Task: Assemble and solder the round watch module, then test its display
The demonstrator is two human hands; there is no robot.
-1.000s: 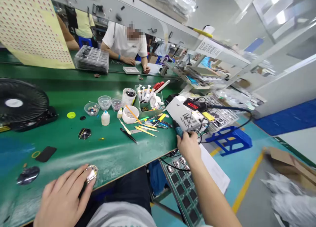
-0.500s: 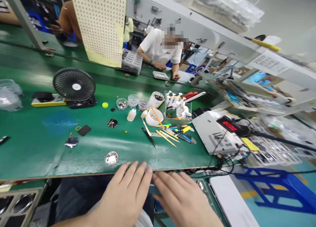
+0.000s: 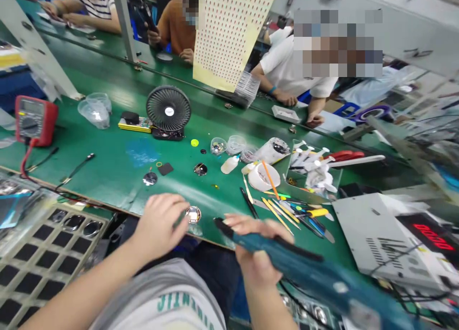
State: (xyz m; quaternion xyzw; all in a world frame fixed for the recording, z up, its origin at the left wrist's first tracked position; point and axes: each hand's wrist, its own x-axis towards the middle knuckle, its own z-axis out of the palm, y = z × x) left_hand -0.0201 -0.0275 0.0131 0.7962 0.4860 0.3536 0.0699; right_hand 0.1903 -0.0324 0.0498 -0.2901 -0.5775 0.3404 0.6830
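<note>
Head camera, and here we go: the left hand [image 3: 159, 225] hangs loosely curled, holding nothing, fingertips just beside a round metal disc [image 3: 193, 214] on the green workbench [image 3: 107, 177]. Right of that disc, the right hand [image 3: 253, 253] wraps firmly around a blurred teal tool [image 3: 272, 246], possibly an electric screwdriver.

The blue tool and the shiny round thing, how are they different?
The blue handheld tool is long and thin, while the shiny round metal piece is small and circular. The tool is gripped in the right hand, up off the table. The round piece lies flat on the green bench, beside the left hand. Both are close to the person's hands.
</note>
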